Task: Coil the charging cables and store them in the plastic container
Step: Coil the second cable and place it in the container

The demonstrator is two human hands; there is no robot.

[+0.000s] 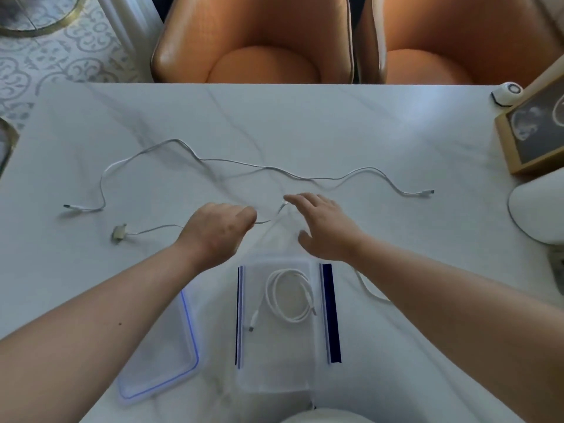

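Head view, thin cable between hands, left hand gripping it

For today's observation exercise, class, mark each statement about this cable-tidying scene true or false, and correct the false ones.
1. A coiled white cable lies inside the plastic container. True.
2. The lid is clipped onto the container. False: it lies on the table to the container's left.
3. The left hand is closed around a thin cable. True.
4. The right hand is clenched in a fist. False: its fingers are spread open over the table.
5. The long cable across the table is already coiled. False: it lies stretched out and wavy.
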